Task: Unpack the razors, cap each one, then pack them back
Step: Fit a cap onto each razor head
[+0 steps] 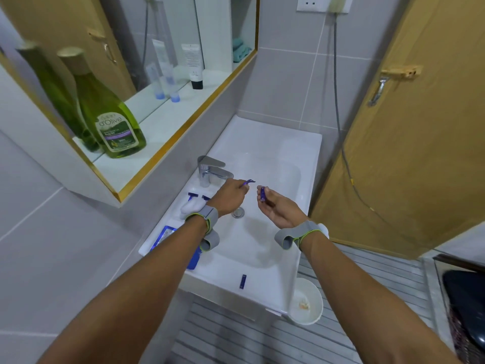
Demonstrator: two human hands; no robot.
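Over the white sink, my left hand grips a blue razor by its handle, head pointing right. My right hand pinches a small blue cap a short gap from the razor head. Two more blue razors lie on the sink's left ledge, partly hidden behind my left wrist. The blue-edged razor package rests on the ledge nearer me, half covered by my forearm. A loose blue cap lies on the sink's front rim.
A chrome faucet stands behind my left hand, the drain below it. A green d'Olive bottle and tubes sit in the mirror shelf. A white bowl sits below the sink's right corner. A wooden door is at right.
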